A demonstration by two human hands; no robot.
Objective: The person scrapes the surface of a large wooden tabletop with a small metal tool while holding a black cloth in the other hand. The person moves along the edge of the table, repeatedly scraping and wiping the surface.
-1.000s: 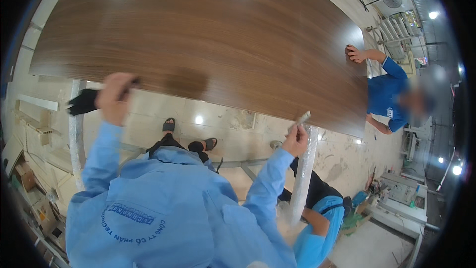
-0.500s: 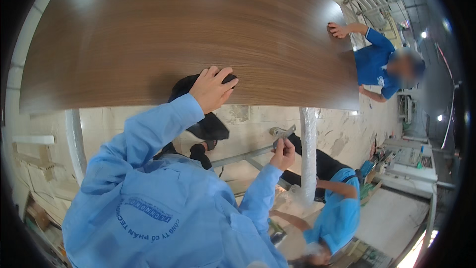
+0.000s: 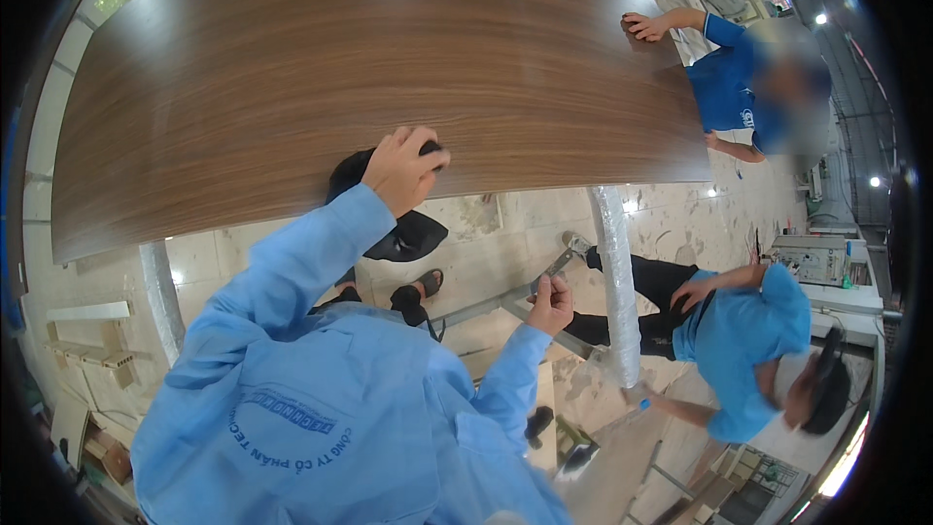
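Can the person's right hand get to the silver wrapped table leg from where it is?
Probably yes. The right hand, holding a small metal tool, hangs just beside the wrapped table leg, with only open floor showing between them.

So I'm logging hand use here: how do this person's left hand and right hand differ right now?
The left hand is raised, pressing a dark object on the wooden panel near its edge; the right hand is lower, below the panel. The left lies knuckles-up over its object; the right is closed around a slim metal tool pointing up. Both reach out from light blue sleeves.
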